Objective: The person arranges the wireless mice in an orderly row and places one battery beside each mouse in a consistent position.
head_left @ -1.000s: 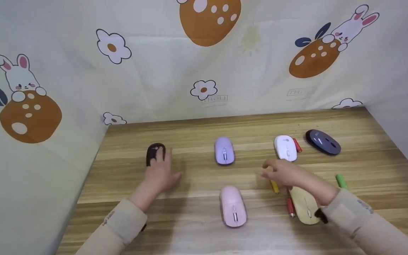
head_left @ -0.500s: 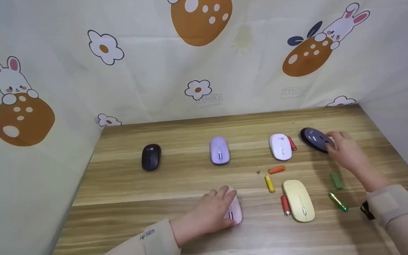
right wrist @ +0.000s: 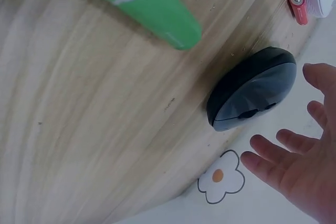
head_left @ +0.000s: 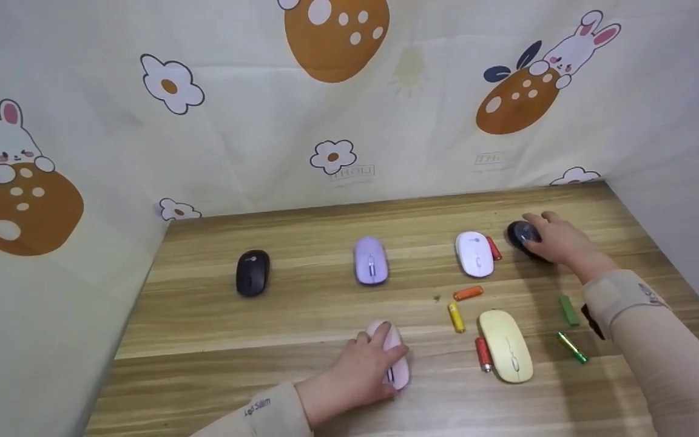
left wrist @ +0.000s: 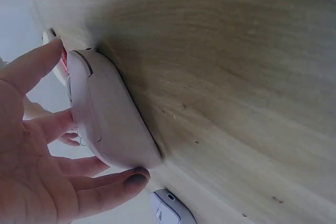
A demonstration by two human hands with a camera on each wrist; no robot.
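A pink computer mouse (head_left: 403, 371) lies on the table at the front middle. My left hand (head_left: 349, 376) rests on it, fingers spread across its top; the left wrist view shows the fingertips touching the pink shell (left wrist: 113, 111) without curling round it. At the back right is a dark grey mouse (head_left: 520, 234), partly covered in the head view by my right hand (head_left: 565, 246). From the right wrist, that mouse (right wrist: 257, 90) sits on the table, and the fingers are spread loosely beside it with a visible gap.
Black (head_left: 253, 273), purple (head_left: 371, 261), white (head_left: 474, 254) and yellow (head_left: 507, 346) mice lie around. Several batteries, including orange (head_left: 468, 294), yellow (head_left: 456, 317), red (head_left: 483, 354) and green (head_left: 571, 348), are at the right, near a green block (head_left: 568, 310). A printed cloth (head_left: 252, 139) hangs behind.
My left hand went from the black mouse to the pink one. My right hand moved from near the white mouse to the dark grey mouse, then further over it.
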